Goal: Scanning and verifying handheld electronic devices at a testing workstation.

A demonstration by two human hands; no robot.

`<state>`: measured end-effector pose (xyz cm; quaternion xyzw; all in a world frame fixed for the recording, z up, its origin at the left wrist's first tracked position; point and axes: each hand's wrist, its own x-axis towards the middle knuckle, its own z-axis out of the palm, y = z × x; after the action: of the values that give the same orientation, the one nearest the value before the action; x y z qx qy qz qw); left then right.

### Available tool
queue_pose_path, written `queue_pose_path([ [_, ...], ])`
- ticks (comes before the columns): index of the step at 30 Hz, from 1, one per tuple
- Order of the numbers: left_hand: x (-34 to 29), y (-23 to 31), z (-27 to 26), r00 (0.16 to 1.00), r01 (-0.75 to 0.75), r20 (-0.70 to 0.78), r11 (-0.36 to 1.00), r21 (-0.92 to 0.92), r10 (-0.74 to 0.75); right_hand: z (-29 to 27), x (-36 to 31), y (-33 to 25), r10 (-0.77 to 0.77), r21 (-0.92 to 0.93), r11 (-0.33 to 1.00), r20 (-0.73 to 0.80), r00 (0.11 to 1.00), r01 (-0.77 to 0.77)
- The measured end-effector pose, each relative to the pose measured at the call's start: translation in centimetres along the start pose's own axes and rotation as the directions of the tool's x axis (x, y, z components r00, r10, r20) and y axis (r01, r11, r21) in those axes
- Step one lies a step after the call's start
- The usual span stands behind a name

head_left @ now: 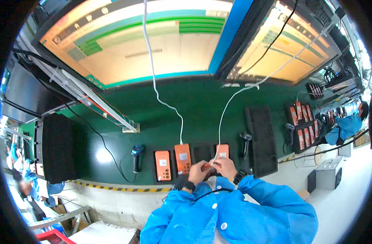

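Cable (pixel 219 132): likely light, limp; hold near end, not mid-length. Your right hand (pixel 225 168) pinches its end; your left hand (pixel 197 173) curls close by, grip unclear.

A blue coat (pixel 247 219) is worn — white buttons (pixel 223 225), black wristbands (pixel 189 186).

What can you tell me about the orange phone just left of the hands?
The orange phone lies back up on a dark base, a flat, smooth-looking rounded rectangle; its material is unclear. It carries a pale label near the middle and dark round lenses toward its near end. A white cable meets its far end. The left hand is close; contact is unclear.
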<state>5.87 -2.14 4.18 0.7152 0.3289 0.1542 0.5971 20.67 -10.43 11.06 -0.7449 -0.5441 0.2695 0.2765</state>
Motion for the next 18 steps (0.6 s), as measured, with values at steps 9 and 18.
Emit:
queue_pose_path([
  [9,-0.8,-4.7,-0.8,0.953,0.146,-0.284,0.981,0.132,-0.103,5.1,10.7,11.4,0.110,0.095,0.990,-0.065,0.992,-0.104],
  [18,4.8,-6.7,-5.2,0.898,0.253,-0.424,0.928,0.275,-0.118,5.6,1.6,9.6,0.121,0.085,0.992,-0.477,0.870,-0.092],
])
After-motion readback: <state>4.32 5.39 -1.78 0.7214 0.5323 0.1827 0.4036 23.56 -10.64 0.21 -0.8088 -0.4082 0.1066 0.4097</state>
